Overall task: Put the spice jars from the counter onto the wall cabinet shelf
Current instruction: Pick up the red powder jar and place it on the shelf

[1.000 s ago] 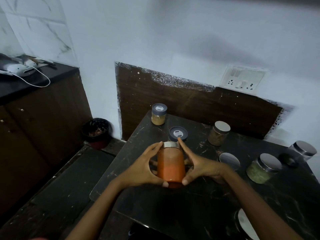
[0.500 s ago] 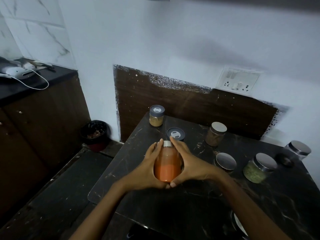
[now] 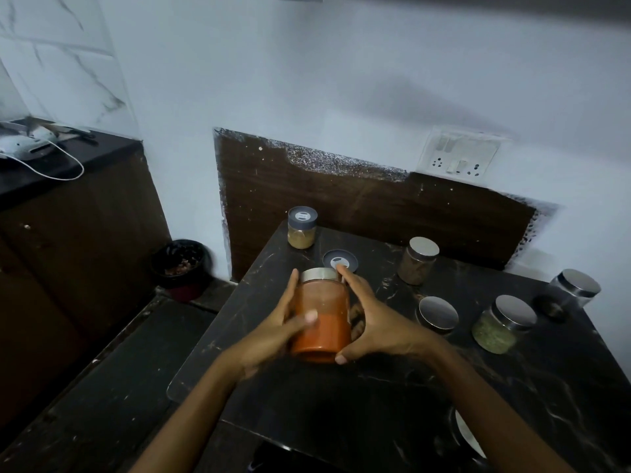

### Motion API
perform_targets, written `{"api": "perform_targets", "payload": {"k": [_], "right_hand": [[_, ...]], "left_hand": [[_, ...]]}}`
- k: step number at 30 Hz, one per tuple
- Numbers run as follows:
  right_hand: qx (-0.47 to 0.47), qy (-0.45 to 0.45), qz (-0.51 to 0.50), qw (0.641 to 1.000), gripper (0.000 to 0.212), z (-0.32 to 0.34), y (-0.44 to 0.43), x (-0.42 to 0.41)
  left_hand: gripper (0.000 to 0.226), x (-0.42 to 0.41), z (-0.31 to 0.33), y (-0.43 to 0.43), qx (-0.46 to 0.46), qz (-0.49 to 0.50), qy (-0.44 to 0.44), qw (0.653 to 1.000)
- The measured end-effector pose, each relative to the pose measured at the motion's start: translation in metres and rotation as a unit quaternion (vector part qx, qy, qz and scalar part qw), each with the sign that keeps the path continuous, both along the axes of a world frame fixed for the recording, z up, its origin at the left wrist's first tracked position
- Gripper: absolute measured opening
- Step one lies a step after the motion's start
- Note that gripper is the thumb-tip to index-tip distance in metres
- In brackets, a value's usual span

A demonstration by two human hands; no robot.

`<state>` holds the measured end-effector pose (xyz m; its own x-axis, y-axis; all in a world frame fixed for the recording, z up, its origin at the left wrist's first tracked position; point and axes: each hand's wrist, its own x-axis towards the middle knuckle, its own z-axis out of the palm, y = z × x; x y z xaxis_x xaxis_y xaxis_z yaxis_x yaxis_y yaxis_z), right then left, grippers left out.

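Nearest to us, both hands grasp the orange spice jar [image 3: 321, 319] over the near half of the dark marble counter [image 3: 392, 421]. Our left hand [image 3: 273, 332] wraps its 9 o'clock side with the thumb lying across the front. Our right hand [image 3: 379, 322] cups the 3 o'clock side, thumb tip at the base and forefinger reaching up beside the lid. The jar stands on end, its long axis close to vertical, with the silver lid pointing up and a little away from us toward 12 o'clock. We cannot tell whether its base touches the counter. Orange powder fills roughly the lower half, and its glass shows no label.

Just behind it at 12 o'clock sits a grey-lidded jar [image 3: 340, 261], mostly hidden. Its lid has a pale oval mark whose writing is too small to read. At 3 o'clock stand a dark jar with a silver lid [image 3: 438, 314] and then a green herb jar [image 3: 502, 324]. At 1 o'clock is a brown spice jar [image 3: 418, 261]. A clear jar [image 3: 573, 288] stands near the counter's 2 o'clock corner.

Farther off at 11 o'clock, a tan spice jar [image 3: 302, 228] with the same marked grey lid stands by the wooden backboard. On the wall at 1 o'clock is a white socket plate [image 3: 459, 155].
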<state>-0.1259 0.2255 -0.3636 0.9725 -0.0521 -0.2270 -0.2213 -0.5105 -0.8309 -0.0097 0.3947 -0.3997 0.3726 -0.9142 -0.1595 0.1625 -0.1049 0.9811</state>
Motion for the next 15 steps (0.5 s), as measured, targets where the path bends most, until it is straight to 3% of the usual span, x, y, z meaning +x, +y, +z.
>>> {"api": "perform_targets", "payload": {"k": [3,5,11,15], "right_hand": [[-0.016,-0.011,-0.004,1.000,0.121,-0.001,0.002,0.004],[-0.004,-0.003,-0.004,1.000,0.121,-0.001,0.000,0.005],[0.027,0.038,0.011,0.999,0.126,0.000,-0.007,0.001],[0.020,0.029,0.007,0.999,0.125,0.001,-0.002,0.003]], "left_hand": [[0.080,-0.008,-0.006,-0.015,0.005,0.102,0.033,0.994],[0.078,-0.013,-0.009,-0.019,-0.003,0.131,0.030,0.991],[0.062,-0.014,-0.007,-0.015,-0.010,0.141,0.064,0.988],[0.078,-0.012,-0.009,-0.014,0.020,0.142,0.141,0.980]]}}
